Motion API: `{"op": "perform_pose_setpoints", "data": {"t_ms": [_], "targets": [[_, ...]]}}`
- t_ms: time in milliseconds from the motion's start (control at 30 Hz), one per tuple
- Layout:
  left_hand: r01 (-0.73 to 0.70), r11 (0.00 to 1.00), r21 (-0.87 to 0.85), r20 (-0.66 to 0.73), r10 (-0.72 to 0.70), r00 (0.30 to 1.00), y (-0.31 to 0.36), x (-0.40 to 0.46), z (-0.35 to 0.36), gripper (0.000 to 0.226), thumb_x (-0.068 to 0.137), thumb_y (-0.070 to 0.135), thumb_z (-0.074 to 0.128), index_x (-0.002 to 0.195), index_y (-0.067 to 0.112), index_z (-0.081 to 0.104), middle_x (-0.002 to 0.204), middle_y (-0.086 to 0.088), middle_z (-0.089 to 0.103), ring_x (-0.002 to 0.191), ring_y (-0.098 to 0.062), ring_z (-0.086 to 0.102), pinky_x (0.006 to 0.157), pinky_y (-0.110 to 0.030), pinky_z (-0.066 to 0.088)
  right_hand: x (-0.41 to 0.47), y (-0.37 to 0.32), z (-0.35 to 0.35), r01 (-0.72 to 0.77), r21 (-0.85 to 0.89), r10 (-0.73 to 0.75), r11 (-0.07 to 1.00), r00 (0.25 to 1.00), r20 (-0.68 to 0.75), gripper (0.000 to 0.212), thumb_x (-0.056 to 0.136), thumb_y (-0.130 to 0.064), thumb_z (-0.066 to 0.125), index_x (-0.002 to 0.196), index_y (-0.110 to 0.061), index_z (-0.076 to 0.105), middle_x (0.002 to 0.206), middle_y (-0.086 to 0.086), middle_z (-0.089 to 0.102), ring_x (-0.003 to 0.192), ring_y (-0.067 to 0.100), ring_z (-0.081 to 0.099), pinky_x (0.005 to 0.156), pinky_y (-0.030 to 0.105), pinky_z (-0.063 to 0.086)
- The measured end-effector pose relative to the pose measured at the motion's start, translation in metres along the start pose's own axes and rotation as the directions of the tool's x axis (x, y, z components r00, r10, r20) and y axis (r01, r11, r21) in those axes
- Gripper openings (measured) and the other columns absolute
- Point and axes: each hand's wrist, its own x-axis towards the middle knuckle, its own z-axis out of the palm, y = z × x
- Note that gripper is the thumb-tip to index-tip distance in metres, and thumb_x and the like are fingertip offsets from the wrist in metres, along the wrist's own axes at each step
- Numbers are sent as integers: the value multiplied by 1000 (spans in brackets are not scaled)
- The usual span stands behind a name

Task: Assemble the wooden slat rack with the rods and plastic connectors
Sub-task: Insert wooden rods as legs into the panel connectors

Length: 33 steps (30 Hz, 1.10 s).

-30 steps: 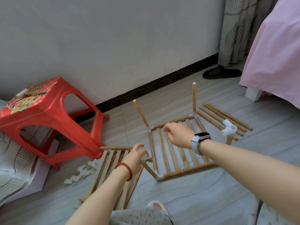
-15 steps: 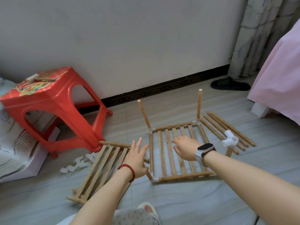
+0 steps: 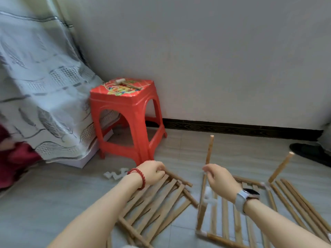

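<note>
Slat panel (image 3: 157, 203) lies flat on the floor (image 3: 53, 203) under the left hand (image 3: 152, 172), unassembled, no connectors visible on it. Left hand's fingers curl over the far end rail of that panel, gripping it; likely grabbed there to lift or drag the panel toward the frame. Panel's long axis runs diagonal, from the near-left up to the far-right, slats pointing at the left hand.

Second slat frame (image 3: 231, 217) sits under and near side of the right hand (image 3: 219, 178), already fitted with white corner connectors (image 3: 208, 196) (blurred). Two rods stand up from its far corners: upright rod (image 3: 209, 149) just beyond the right hand's fingertips, tilted rod (image 3: 281, 167) off to that hand's right, leaning right. So this frame looks like the base shelf with posts in, judged about a third done.

Right hand hovers over the frame's far-left corner, fingers loosely curled, holding nothing I can make out; motion blur, so contact with the rod is unclear. Looks like it's there to steady the post or frame.

Spare rods (image 3: 300, 204) lie bundled on the floor right of the right hand, long axes running near-right to far-left. Loose white connectors (image 3: 116, 173) sit on the floor just left of the left hand. Red stool (image 3: 125, 111) stands beyond the left hand with a small mallet (image 3: 125, 83) on top, probably kept for tapping joints.
</note>
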Motion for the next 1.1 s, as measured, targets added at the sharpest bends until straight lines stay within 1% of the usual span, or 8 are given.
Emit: {"op": "perform_pose_setpoints", "data": {"t_ms": [233, 333, 400, 500, 767, 933, 1000, 1100], "targets": [[363, 870, -335, -22, -392, 920, -164, -35, 37, 26, 96, 18, 45, 116, 14, 60, 112, -3, 64, 100, -18, 61, 86, -26, 48, 70, -100, 83, 150, -28, -137, 988, 952, 273, 31, 97, -17, 36, 119, -15, 57, 110, 4, 64, 100, 20, 61, 86, 35, 49], [472, 783, -406, 36, -502, 864, -211, -25, 71, 28, 96, 19, 45, 120, 14, 57, 119, -4, 62, 105, -16, 59, 88, -23, 44, 95, -113, 133, 173, -24, -149, 985, 902, 405, 35, 97, -20, 33, 126, -20, 53, 105, -1, 62, 80, 9, 59, 69, 23, 47], [530, 727, -436, 69, -561, 825, -239, -2, 97, 30, 96, 20, 45, 123, 14, 56, 125, -5, 59, 112, -17, 56, 94, -25, 42, 120, -111, 174, 152, -7, -130, 988, 867, 481, 37, 98, -20, 33, 132, -23, 47, 120, 1, 58, 94, 11, 59, 74, 22, 46], [552, 724, -413, 75, -577, 813, -252, 23, 121, 36, 96, 20, 44, 132, 16, 46, 137, -5, 45, 121, -19, 49, 100, -26, 37, 143, -106, 204, 146, -25, -113, 989, 852, 511, 41, 97, -19, 35, 137, -24, 40, 134, 1, 49, 115, 17, 52, 90, 29, 47], [447, 883, -143, -97, -462, 882, -299, 133, 168, 66, 92, 10, 45, 148, 32, 17, 155, -1, 4, 136, -24, 18, 100, -32, 39, 247, -85, 305, 129, -99, -73, 987, 894, 443, 45, 95, -12, 39, 140, -18, 34, 134, 7, 40, 119, 27, 45, 94, 33, 41], [388, 915, 113, -70, -382, 921, -314, 172, 191, 53, 84, -3, 42, 131, 21, 42, 142, -4, 26, 123, -26, 34, 88, -34, 40, 282, -78, 341, 169, -252, -45, 953, 900, 432, 40, 95, -19, 41, 135, -18, 36, 129, 8, 41, 120, 30, 38, 91, 37, 40], [422, 905, 50, -76, -418, 905, -316, 176, 201, 41, 88, -1, 41, 125, 16, 46, 132, -7, 32, 111, -26, 44, 80, -33, 42, 289, -77, 351, 168, -317, -11, 934, 897, 441, 37, 95, -23, 41, 131, -16, 39, 127, 9, 41, 119, 30, 37, 89, 38, 38], [452, 845, -285, -174, -510, 843, -320, 171, 209, 23, 93, 12, 50, 115, 10, 54, 124, -5, 37, 90, -21, 53, 75, -27, 43, 295, -79, 363, 192, -335, -26, 922, 897, 442, 31, 95, -19, 42, 126, -15, 45, 124, 9, 44, 116, 30, 40, 88, 36, 36]]}}
